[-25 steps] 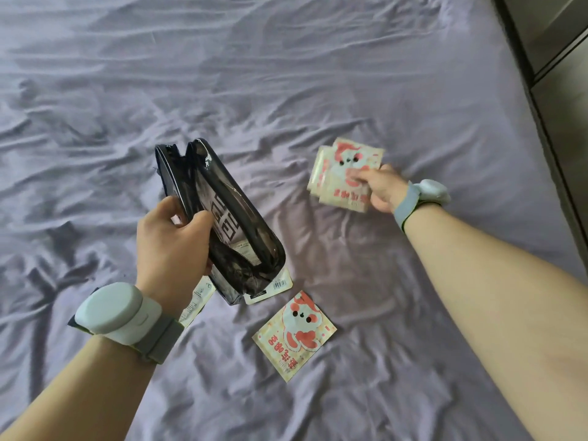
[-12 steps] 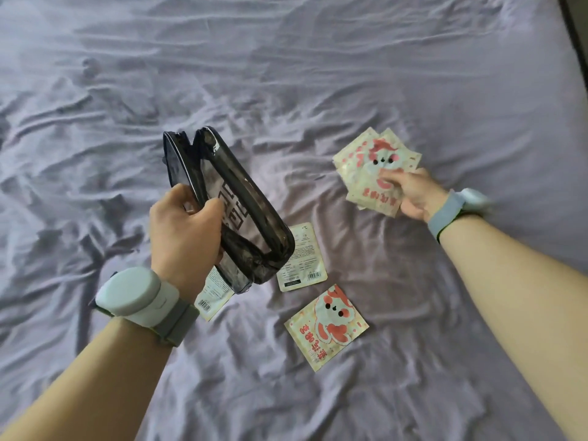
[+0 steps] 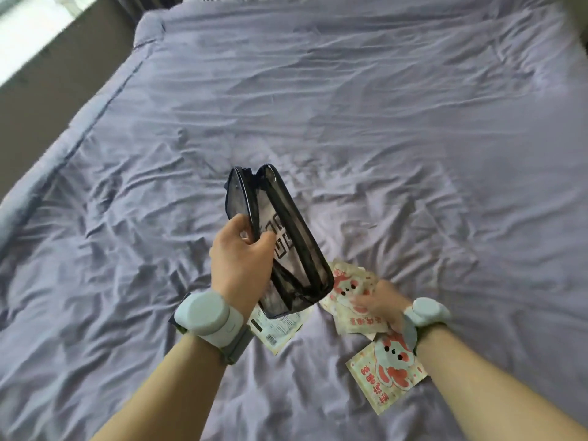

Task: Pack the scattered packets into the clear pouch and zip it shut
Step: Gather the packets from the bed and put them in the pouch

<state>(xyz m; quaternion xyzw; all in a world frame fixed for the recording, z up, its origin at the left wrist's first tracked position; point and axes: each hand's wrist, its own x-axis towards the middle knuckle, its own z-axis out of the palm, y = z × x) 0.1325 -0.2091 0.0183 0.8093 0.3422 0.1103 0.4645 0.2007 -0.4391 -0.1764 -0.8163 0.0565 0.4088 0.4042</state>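
Observation:
My left hand (image 3: 241, 265) grips one rim of the clear pouch (image 3: 286, 249), a see-through bag with black trim, held up above the bed with its mouth open. My right hand (image 3: 380, 302) holds a small stack of cream packets (image 3: 350, 292) printed with red and white rabbits, low and just right of the pouch's lower end. One more rabbit packet (image 3: 386, 377) lies flat on the sheet under my right wrist. A white packet with a barcode (image 3: 275, 329) lies below the pouch, partly hidden by it.
A rumpled lilac bedsheet (image 3: 350, 106) covers the whole bed. The bed's left edge (image 3: 79, 135) runs diagonally, with a dark floor and a bright window beyond it. Both wrists wear pale blue bands.
My right hand has carried the stack of packets down and left, close to the pouch's lower end. The view has tilted up, showing more of the bed. My left hand still holds the pouch open.

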